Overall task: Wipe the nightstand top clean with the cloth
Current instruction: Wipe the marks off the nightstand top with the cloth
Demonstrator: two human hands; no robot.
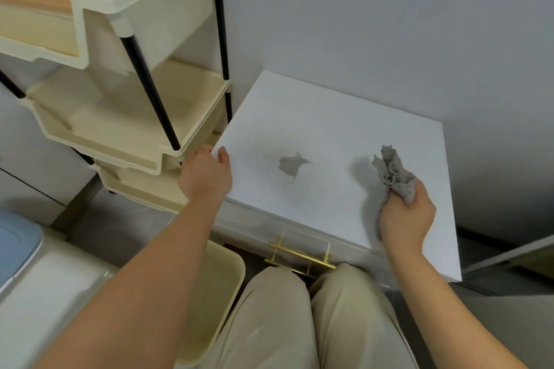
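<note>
The white nightstand top point(329, 129) fills the middle right of the head view. A grey smudge point(290, 165) marks its centre. My right hand point(404, 216) grips a crumpled grey cloth point(392, 172), held just above the top near its front right; the cloth's loose end sticks up and casts a shadow to its left. My left hand point(207, 172) holds the nightstand's left edge, thumb lying on the top surface and fingers curled over the side.
A cream tiered trolley point(126, 117) with black posts stands right beside the nightstand's left side. A cream bin point(221, 287) sits below my left forearm. The gold drawer handle point(299, 255) shows under the front edge, above my knees. A grey wall is behind.
</note>
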